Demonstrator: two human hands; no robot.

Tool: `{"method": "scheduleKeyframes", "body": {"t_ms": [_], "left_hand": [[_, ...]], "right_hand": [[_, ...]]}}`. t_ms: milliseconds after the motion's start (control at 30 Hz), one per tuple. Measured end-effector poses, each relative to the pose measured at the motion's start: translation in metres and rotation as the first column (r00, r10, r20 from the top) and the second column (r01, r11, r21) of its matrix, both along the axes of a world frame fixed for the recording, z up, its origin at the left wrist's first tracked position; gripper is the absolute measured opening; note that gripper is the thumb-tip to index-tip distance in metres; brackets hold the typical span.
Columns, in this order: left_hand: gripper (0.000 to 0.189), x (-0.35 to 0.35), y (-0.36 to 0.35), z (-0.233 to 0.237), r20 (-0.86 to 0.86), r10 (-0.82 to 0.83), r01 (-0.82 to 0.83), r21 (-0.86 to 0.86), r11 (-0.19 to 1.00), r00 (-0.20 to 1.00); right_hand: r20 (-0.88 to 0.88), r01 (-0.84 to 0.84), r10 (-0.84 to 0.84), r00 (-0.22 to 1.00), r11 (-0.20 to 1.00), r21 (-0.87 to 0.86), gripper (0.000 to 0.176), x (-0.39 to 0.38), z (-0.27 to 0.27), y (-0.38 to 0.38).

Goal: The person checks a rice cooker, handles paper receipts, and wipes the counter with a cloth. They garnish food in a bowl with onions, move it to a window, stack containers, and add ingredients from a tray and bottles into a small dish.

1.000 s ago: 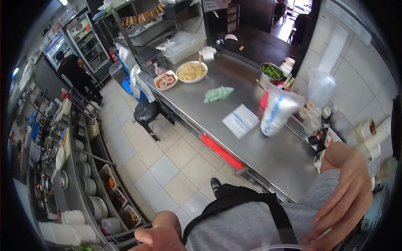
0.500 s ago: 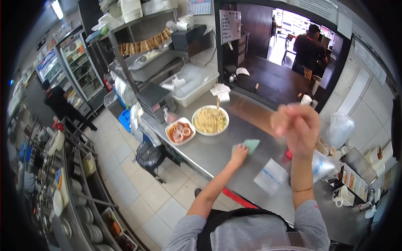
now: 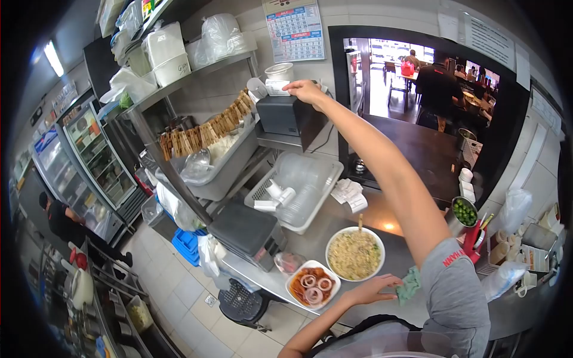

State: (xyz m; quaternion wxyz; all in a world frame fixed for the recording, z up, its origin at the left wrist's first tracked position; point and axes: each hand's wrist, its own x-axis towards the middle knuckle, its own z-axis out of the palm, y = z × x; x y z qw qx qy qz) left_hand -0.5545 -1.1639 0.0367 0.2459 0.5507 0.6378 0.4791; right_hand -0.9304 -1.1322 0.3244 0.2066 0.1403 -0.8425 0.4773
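Note:
My right hand [image 3: 305, 92] is raised to the black receipt printer [image 3: 279, 116] on the shelf, its fingertips pinching a white paper slip [image 3: 277, 88] above it. Lower down, my left hand [image 3: 379, 289] is over the steel counter with its fingers at the edge of a crumpled green cloth [image 3: 410, 285], apparently gripping it. Just beyond that hand stands a round white bowl of fried rice [image 3: 356, 255] with a wooden clothespin at its far rim. Beside the bowl is a square white dish of red-sauced food topped with onion rings [image 3: 313, 287].
A bin of clear plastic lids [image 3: 301, 185] and some paper slips [image 3: 350, 194] lie behind the bowl. Clothespins [image 3: 206, 131] line a shelf tub. At right is a container of green limes [image 3: 464, 212]. One person [image 3: 439, 89] is beyond the pass-through, another [image 3: 65, 221] at far left.
My right hand has gone from above the counter to the printer and taken hold of the paper slip. The view has turned left and upward. The green cloth looks more bunched.

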Motion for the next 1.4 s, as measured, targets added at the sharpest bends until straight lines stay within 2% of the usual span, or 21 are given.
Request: {"method": "scheduleKeyframes", "body": {"t_ms": [100, 167, 267, 300, 400, 533, 600, 667, 800, 833, 900, 933, 967, 1033, 1100, 1167, 1200, 1300, 1333, 1367, 1400], "left_hand": [[0.037, -0.035, -0.061, 0.038, 0.064, 0.170, -0.175, 0.091, 0.980, 0.983], [0.036, -0.062, -0.097, 0.054, 0.089, 0.326, -0.335, 0.131, 0.933, 0.941], [0.031, -0.108, -0.137, 0.066, 0.141, 0.478, -0.498, 0.242, 0.833, 0.867], [0.030, -0.121, -0.145, 0.077, 0.269, 0.519, -0.579, 0.238, 0.780, 0.811], [0.034, -0.173, -0.151, 0.107, 0.321, 0.622, -0.694, 0.440, 0.570, 0.714], [0.055, -0.238, -0.147, 0.154, 0.616, 0.300, -0.683, 0.616, 0.394, 0.729], [0.056, -0.268, -0.148, 0.164, 0.686, -0.132, -0.600, 0.700, 0.387, 0.715], [0.063, -0.286, -0.139, 0.173, 0.688, -0.408, -0.601, 0.725, 0.338, 0.600], [0.075, -0.303, -0.121, 0.183, 0.644, -0.603, -0.703, 0.687, 0.184, 0.470], [0.074, -0.323, -0.122, 0.168, 0.584, -0.508, -0.630, 0.770, 0.099, 0.633], [0.066, -0.343, -0.132, 0.154, 0.269, -0.779, -0.309, 0.946, 0.101, 0.566], [0.056, -0.325, -0.131, 0.167, 0.575, -0.595, -0.634, 0.761, 0.137, 0.561], [0.049, -0.322, -0.130, 0.166, 0.639, -0.496, -0.701, 0.709, 0.083, 0.588], [0.040, -0.320, -0.137, 0.151, 0.667, -0.357, -0.706, 0.707, 0.026, 0.655], [0.024, -0.329, -0.155, 0.127, 0.721, -0.391, -0.760, 0.645, 0.076, 0.573], [0.024, -0.321, -0.161, 0.118, 0.686, -0.428, -0.710, 0.692, 0.132, 0.589], [0.028, -0.314, -0.160, 0.116, 0.758, -0.309, -0.776, 0.625, 0.091, 0.574], [0.027, -0.316, -0.171, 0.116, 0.648, -0.249, -0.646, 0.757, 0.099, 0.720], [0.033, -0.314, -0.175, 0.118, 0.671, -0.196, -0.678, 0.734, 0.043, 0.715], [0.040, -0.308, -0.175, 0.114, 0.765, 0.030, -0.764, 0.644, -0.046, 0.643], [0.043, -0.294, -0.174, 0.124, 0.790, 0.117, -0.794, 0.608, -0.022, 0.602]], "right_hand": [[0.052, 0.244, -0.254, 0.966, 0.958, 0.152, 0.021, -0.070, -0.004, -0.022], [0.068, 0.181, -0.192, 0.979, 0.974, 0.136, 0.021, -0.101, 0.002, -0.036], [0.037, -0.194, 0.194, 0.980, 0.981, -0.001, 0.022, -0.092, 0.032, -0.060], [0.017, -0.296, 0.296, 0.955, 0.955, -0.005, 0.022, -0.073, 0.046, -0.069], [-0.085, -0.407, 0.408, 0.909, 0.913, 0.026, 0.021, -0.045, 0.071, -0.088], [-0.155, -0.522, 0.504, 0.850, 0.844, -0.121, 0.019, 0.005, 0.077, -0.083], [-0.217, -0.566, 0.531, 0.819, 0.809, -0.159, 0.019, 0.034, 0.069, -0.070], [-0.306, -0.585, 0.526, 0.794, 0.797, -0.148, 0.019, 0.074, 0.057, -0.051], [-0.271, -0.581, 0.520, 0.810, 0.773, -0.256, 0.022, 0.142, 0.015, -0.011], [-0.280, -0.587, 0.521, 0.806, 0.762, -0.273, 0.022, 0.154, 0.002, -0.001], [-0.210, -0.572, 0.533, 0.820, 0.777, -0.262, 0.019, 0.165, -0.030, 0.022], [-0.158, -0.536, 0.513, 0.844, 0.792, -0.293, 0.020, 0.174, -0.045, 0.031], [-0.077, -0.488, 0.487, 0.870, 0.830, -0.271, 0.019, 0.181, -0.058, 0.040], [0.028, -0.454, 0.494, 0.869, 0.818, -0.353, 0.021, 0.179, -0.097, 0.060], [0.129, -0.423, 0.502, 0.855, 0.819, -0.388, 0.022, 0.179, -0.130, 0.079], [0.165, -0.454, 0.576, 0.800, 0.762, -0.462, 0.025, 0.188, -0.146, 0.086], [0.164, -0.503, 0.622, 0.765, 0.737, -0.452, 0.031, 0.189, -0.153, 0.089], [0.186, -0.576, 0.632, 0.752, 0.767, -0.283, 0.057, 0.198, -0.168, 0.090], [0.193, -0.609, 0.631, 0.751, 0.775, -0.166, 0.061, 0.198, -0.175, 0.094], [0.197, -0.635, 0.630, 0.751, 0.771, -0.046, 0.066, 0.195, -0.182, 0.100], [0.200, -0.651, 0.628, 0.752, 0.755, 0.075, 0.071, 0.190, -0.192, 0.107]]}}
